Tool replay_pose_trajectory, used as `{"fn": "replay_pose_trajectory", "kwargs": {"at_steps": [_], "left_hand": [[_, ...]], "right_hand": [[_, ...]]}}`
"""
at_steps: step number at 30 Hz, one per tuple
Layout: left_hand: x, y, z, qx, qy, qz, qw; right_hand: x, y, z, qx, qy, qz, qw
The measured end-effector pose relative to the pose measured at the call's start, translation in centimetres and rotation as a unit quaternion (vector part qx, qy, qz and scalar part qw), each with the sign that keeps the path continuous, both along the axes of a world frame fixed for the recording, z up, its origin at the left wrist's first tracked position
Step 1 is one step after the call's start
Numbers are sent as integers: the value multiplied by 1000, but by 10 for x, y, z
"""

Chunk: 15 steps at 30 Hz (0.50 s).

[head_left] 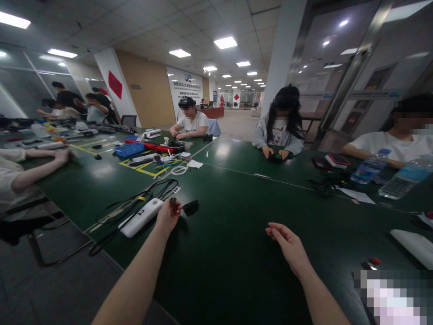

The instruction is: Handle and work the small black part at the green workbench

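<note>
My left hand [169, 214] is closed around a small dark piece [173, 203], too blurred to name. Just right of its fingertips a black toothed object [190, 206] is on or close to the dark green table; I cannot tell whether the hand touches it. Left of this hand lies a white power strip [142, 218] marked 2, with black cables [135, 203] beside and across it. Over the right part of the table, my right hand [287, 241] has thumb and fingers pressed together. Whether anything sits between them is hidden.
Further back are a blue basket [129, 149], coloured wires and a white cable coil [179, 170]. Two plastic bottles [371, 166] stand on the right, near black cables and paper. A white object [414, 246] lies closer. Several people sit around the table.
</note>
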<state>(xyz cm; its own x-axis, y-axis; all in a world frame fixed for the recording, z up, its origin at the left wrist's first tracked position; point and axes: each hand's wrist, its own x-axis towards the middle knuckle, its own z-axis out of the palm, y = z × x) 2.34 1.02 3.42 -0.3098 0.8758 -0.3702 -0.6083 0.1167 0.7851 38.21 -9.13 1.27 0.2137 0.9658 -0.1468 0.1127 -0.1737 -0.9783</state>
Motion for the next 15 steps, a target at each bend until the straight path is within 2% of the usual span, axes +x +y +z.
{"fn": "replay_pose_trajectory", "kwargs": {"at_steps": [4, 11, 15], "left_hand": [[0, 0, 1, 6, -37, -10, 999], [-14, -1, -2, -21, -227, -83, 970], [-16, 0, -1, -16, -226, -78, 971]], "right_hand": [[0, 0, -1, 3, 3, -2, 1000], [1, 1, -2, 0, -2, -3, 1000], [1, 2, -4, 2, -4, -2, 1000]]}}
